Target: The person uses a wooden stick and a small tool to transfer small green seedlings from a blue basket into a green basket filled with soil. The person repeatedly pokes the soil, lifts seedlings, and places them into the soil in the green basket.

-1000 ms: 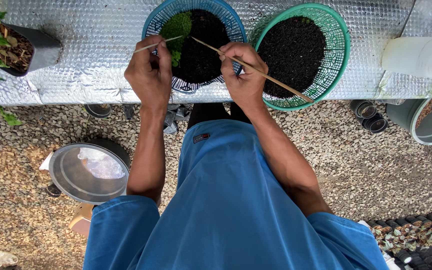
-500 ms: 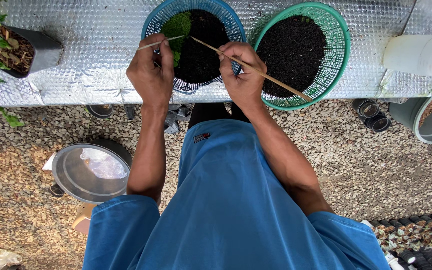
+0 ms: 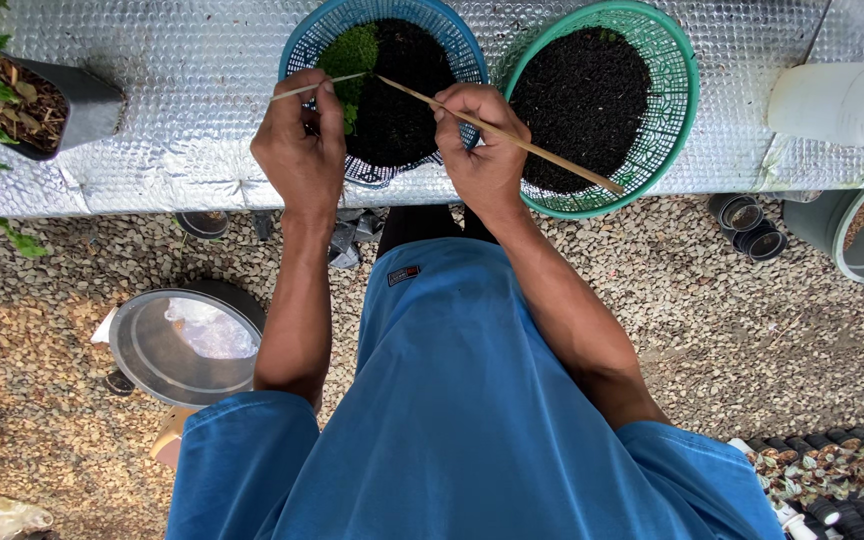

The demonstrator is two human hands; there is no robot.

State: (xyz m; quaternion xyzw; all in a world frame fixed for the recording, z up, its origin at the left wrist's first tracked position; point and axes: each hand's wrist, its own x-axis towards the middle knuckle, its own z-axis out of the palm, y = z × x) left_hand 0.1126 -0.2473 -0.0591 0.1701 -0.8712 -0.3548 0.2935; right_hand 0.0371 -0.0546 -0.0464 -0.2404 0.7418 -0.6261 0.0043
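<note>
Now we pinch a short stick [image 3: 304, 88] in our left hand [image 3: 300, 150] and a long stick [image 3: 512, 140] in our right hand [image 3: 482, 150], both tips over the blue basket [image 3: 302, 45] of soil at twelve o'clock; the green basket [image 3: 682, 90] sits at two.

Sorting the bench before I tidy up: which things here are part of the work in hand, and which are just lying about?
In use: left hand, right hand, two thin sticks, blue basket with soil and moss.

Lying about: green basket, black pot, white bottle, metal bowl.
</note>
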